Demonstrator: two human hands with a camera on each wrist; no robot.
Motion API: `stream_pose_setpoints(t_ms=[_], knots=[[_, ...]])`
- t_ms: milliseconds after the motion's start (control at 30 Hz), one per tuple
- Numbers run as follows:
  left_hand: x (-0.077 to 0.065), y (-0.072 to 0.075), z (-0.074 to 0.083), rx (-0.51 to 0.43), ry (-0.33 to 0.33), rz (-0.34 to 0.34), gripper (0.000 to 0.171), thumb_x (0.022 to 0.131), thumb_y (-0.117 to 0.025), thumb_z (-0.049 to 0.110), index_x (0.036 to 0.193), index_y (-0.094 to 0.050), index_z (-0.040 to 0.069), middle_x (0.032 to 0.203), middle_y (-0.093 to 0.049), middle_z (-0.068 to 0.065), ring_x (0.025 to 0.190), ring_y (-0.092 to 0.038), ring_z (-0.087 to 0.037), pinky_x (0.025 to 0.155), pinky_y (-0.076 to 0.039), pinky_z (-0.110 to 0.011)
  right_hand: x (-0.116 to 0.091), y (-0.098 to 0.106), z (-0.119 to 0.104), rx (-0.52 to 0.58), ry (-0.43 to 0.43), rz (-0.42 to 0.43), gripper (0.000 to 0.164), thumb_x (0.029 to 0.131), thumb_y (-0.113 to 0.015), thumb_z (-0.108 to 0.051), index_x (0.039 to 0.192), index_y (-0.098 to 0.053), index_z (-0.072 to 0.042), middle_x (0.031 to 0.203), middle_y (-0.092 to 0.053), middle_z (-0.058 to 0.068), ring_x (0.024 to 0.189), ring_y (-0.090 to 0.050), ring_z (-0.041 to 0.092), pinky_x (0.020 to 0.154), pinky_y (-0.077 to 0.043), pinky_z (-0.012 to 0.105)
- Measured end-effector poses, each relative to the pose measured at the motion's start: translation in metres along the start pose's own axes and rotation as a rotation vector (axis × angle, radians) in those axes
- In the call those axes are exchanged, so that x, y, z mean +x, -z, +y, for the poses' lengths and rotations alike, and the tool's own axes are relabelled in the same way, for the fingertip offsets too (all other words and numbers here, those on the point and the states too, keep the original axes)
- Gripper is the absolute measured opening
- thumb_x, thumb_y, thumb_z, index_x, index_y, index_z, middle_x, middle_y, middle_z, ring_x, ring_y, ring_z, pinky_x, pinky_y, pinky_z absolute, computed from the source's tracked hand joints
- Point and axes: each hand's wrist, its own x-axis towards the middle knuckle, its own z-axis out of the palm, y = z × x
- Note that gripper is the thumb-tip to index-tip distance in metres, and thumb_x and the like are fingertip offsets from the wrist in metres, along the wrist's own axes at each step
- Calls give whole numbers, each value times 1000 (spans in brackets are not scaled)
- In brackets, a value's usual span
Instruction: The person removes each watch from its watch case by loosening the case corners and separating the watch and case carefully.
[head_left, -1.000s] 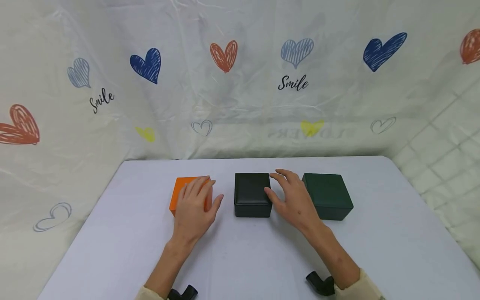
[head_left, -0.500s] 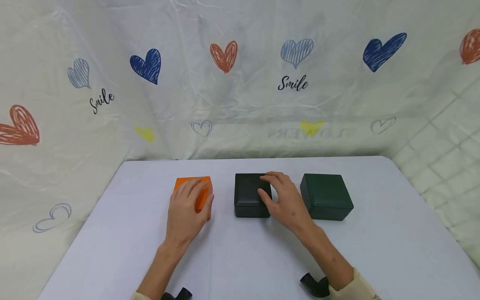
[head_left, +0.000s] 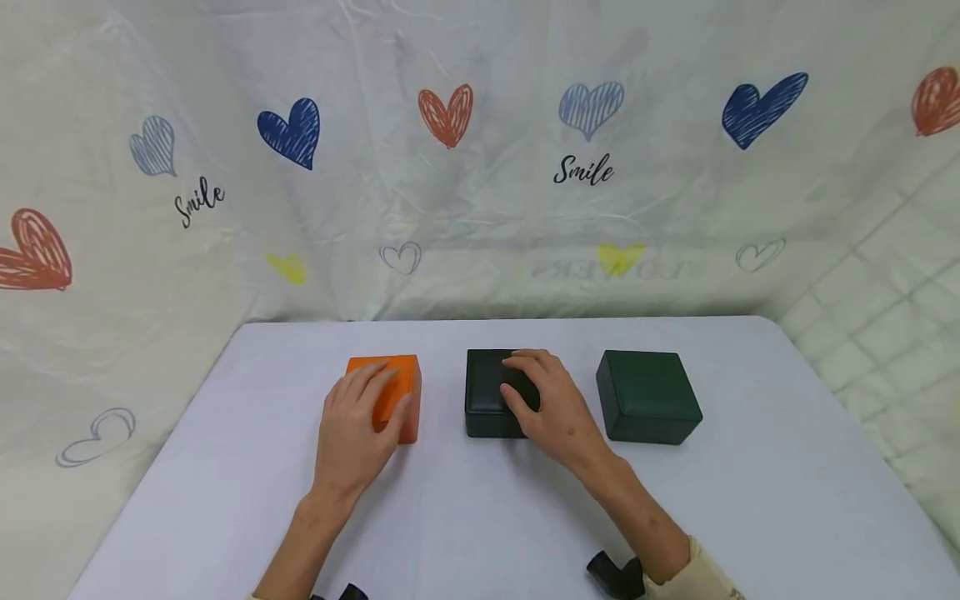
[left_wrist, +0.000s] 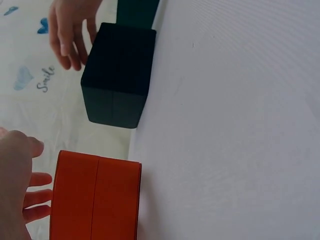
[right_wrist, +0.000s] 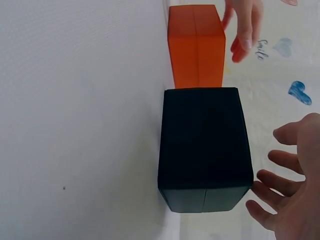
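Note:
An orange box (head_left: 405, 392) sits at the left of the row. My left hand (head_left: 356, 429) is just over it, fingers loosely bent and spread; the left wrist view shows the hand (left_wrist: 17, 175) at the box's top side, not wrapped round it. A black box (head_left: 487, 392) stands in the middle, lid down. Over its right part hovers my right hand (head_left: 555, 412), thumb and fingers apart. In the right wrist view the right hand's fingertips (right_wrist: 260, 187) come close to the black box (right_wrist: 205, 140); contact cannot be told.
A dark green box (head_left: 651, 396) stands at the right of the row. All three are on a white table (head_left: 465, 525) with a curtain (head_left: 495, 200) printed with hearts behind it. Black curved pieces (head_left: 615, 575) stick out near both sleeves.
Both hands have moved left. The left hand has slid towards the orange box's left side, and the right hand has come further over the black box. The boxes have stayed put.

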Motion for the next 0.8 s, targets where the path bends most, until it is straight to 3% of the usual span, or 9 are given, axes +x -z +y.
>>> stream_pose_setpoints(t_ms=[467,800], knots=[[-9,4,-9,8,20,-1,38,94,-76,25,125,-72,5,135,-68,-11,131,-56,-35,114,-42,-57,1,-11,-10,53,-1,-17,35,98,-73,-19,132,-67,-9,140,-61,3,136,-55,26,112,-51,49],[-12,11,-16,2,50,13,39,92,-77,23,126,-72,3,137,-67,-12,133,-55,-34,113,-42,-57,4,-17,-17,84,20,-11,34,97,-75,-17,130,-69,-8,138,-62,5,134,-57,25,112,-51,48]])
